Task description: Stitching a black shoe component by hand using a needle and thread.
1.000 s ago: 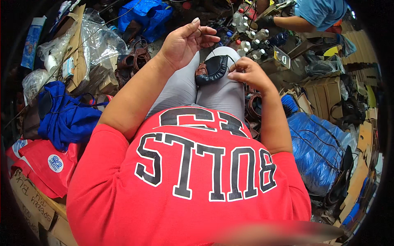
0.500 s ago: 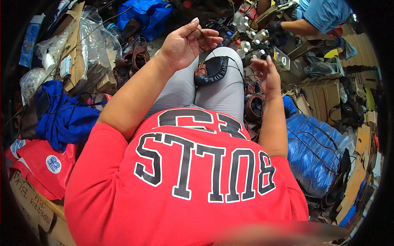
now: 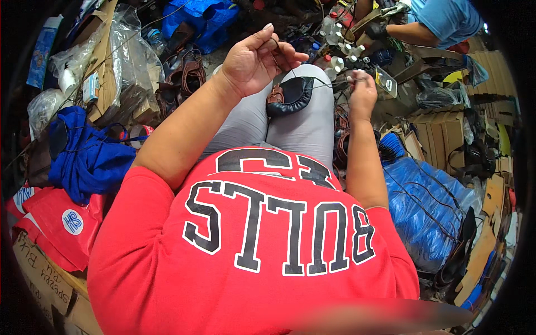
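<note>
One black leather shoe with brown leather trim (image 3: 296,99) rests on the grey-trousered right thigh (image 3: 307,134), one thin dark cord (image 3: 291,69) running from it. The step looks like drawing cord through; next calls for even tension. Of two hands, the left hand (image 3: 252,64) pinches cord; the right hand (image 3: 362,92) has bunched fingers, hold unclear.

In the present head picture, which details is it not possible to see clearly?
Head view, right hand: fingertips blurred; hold on the cord unclear.
Head view, dark shoe: underside hidden by the thigh.
Head view, co-worker in blue: rest of body cut off by the upper edge.
</note>
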The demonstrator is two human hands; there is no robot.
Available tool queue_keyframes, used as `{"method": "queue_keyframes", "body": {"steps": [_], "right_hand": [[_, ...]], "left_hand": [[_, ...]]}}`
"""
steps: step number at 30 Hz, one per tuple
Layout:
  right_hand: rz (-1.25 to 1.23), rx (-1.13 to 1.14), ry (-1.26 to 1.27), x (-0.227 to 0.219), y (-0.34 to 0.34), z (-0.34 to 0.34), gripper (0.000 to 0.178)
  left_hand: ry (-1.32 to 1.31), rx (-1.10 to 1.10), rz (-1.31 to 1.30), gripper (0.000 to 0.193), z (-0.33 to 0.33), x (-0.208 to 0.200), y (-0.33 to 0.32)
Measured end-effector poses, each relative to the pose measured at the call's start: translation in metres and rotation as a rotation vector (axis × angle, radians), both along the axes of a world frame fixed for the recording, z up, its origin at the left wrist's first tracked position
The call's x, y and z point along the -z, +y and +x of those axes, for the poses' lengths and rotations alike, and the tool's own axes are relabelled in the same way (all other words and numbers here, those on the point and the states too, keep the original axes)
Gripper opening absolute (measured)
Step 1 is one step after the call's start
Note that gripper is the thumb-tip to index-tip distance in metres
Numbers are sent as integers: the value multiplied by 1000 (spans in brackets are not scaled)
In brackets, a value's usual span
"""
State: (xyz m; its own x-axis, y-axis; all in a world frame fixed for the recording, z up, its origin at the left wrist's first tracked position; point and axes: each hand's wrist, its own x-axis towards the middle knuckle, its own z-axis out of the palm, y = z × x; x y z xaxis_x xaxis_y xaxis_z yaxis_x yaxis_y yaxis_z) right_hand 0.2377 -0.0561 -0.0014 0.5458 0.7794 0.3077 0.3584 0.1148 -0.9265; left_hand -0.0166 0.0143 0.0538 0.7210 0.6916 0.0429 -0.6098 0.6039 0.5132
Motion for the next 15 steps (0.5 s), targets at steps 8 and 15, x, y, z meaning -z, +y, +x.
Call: {"method": "queue_keyframes", "body": {"steps": [8, 15], "right_hand": [[-22, -477, 1380, -16, -40, 3, 48], [-329, -480, 851, -8, -82, 52, 28]], "left_hand": [[321, -98, -27, 43, -14, 5, 15], [786, -145, 322, 41, -61, 2, 46]]}}
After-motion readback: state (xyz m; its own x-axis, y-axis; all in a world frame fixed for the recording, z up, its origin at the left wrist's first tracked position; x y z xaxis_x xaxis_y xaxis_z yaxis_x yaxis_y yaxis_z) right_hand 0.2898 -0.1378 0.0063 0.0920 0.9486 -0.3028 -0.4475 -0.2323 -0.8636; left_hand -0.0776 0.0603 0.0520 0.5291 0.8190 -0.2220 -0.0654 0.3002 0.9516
